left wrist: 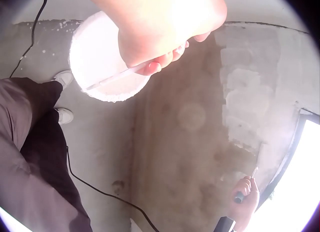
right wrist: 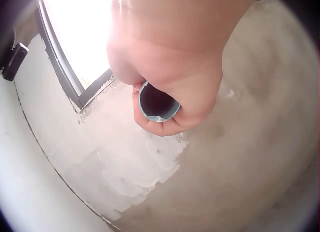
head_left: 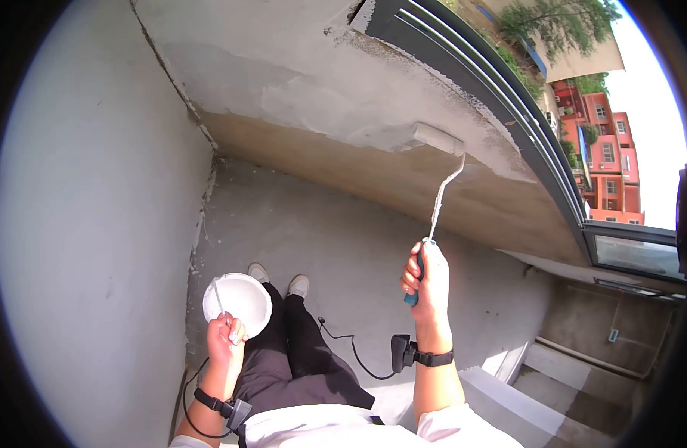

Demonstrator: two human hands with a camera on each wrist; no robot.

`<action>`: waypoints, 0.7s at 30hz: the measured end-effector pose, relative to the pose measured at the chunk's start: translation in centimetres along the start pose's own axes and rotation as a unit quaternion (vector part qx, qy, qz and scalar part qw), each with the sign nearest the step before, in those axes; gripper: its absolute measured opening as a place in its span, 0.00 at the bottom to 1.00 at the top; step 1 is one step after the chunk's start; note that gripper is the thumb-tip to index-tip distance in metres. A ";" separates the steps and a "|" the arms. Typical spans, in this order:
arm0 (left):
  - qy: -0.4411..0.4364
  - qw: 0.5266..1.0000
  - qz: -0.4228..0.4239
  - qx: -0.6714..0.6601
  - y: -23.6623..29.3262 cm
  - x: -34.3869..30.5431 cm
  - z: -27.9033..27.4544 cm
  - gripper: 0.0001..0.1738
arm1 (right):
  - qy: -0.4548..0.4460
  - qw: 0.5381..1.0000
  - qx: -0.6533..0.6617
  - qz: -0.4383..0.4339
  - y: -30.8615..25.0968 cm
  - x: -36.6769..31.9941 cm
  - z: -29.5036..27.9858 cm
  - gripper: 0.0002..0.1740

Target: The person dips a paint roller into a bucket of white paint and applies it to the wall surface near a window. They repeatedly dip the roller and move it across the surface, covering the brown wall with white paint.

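Note:
My right hand (head_left: 431,280) grips the blue-green handle of a paint roller (head_left: 438,138), whose white-coated frame reaches up to the low wall. The white roller sleeve lies against that wall, along the border between pale coating and bare brown surface. Seen from the right wrist, the fingers (right wrist: 162,128) curl round the hollow end of the handle. At lower left, my left hand (head_left: 226,340) holds a white bucket (head_left: 269,302) by its thin bail handle (head_left: 218,293). In the left wrist view the fingers wrap that bail, and the bucket's inside looks bright white.
A dark window frame (head_left: 500,89) runs along the top of the low wall (head_left: 373,160). Another grey wall (head_left: 97,187) stands at the left. Black cables (head_left: 351,351) trail from the wrist cameras. White splashes mark the floor (head_left: 321,224) near the left corner.

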State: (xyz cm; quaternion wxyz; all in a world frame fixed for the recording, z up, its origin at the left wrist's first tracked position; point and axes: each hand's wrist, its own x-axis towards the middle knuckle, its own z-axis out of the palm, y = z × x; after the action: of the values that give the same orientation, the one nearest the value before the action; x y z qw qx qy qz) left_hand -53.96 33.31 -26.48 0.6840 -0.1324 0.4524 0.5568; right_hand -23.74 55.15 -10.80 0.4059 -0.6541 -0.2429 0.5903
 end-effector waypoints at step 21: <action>0.019 0.998 -0.039 0.044 0.1 -1.2 4.1 0.11 | -0.028 0.999 0.012 -0.038 0.4 -1.1 -0.8 0.17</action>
State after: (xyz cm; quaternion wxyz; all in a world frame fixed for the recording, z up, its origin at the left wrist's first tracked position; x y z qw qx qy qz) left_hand -52.14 35.36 -23.25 0.7019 -0.1300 0.4836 0.5065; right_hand -23.26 53.87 -10.58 0.4293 -0.6228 -0.2714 0.5952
